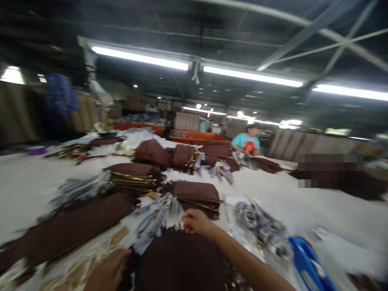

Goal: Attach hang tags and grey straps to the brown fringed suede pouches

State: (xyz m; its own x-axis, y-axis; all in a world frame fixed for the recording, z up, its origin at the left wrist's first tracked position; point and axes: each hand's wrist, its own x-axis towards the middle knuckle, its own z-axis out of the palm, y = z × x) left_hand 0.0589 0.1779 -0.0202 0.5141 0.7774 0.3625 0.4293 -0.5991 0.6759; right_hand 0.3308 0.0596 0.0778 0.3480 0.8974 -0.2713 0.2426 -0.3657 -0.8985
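My right hand (196,221) reaches forward over the brown fabric stack (182,262) in front of me. Its fingers are curled together; whether anything is in them is hard to make out. Just beyond it lies a pile of brown zippered pouches (197,190) with gold zippers, and grey plastic strips (156,218) lie to its left. At the lower left, my left hand (109,268) is blurred beside the near brown stack; its thumb points right and its other fingers are hidden.
A blue tape dispenser (311,262) and several clear tape rolls (263,226) lie on the right. More brown pouches (133,176) and a long brown pile (75,224) are on the left. Across the table a person in a turquoise top (247,142) handles material. Orange bins (197,137) stand behind.
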